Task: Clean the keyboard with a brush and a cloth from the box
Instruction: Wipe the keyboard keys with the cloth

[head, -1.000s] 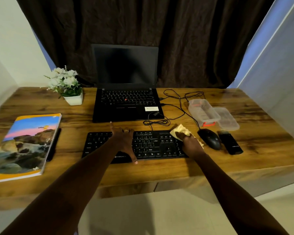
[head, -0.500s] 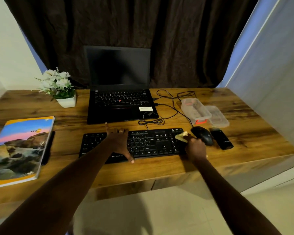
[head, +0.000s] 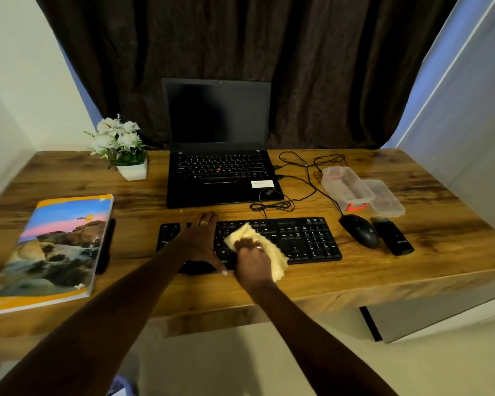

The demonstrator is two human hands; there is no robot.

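Note:
A black keyboard (head: 306,238) lies on the wooden desk (head: 412,261) in front of the laptop. My left hand (head: 197,238) lies flat on its left part with fingers straight, thumb at the front edge. My right hand (head: 252,258) grips a yellow cloth (head: 277,258) and holds it down on the keys near the keyboard's middle. The clear plastic box (head: 346,190) stands open at the right, its lid (head: 386,198) beside it. A black oblong item (head: 392,235) lies right of the mouse; I cannot tell whether it is the brush.
An open black laptop (head: 220,172) sits behind the keyboard, with tangled cables (head: 272,206) to its right. A black mouse (head: 359,230) lies right of the keyboard. A book (head: 55,247) and a white flower pot (head: 132,170) occupy the left side.
My right hand has slid the cloth left, from the keyboard's right end by the mouse to its middle. My left hand stays on the left keys.

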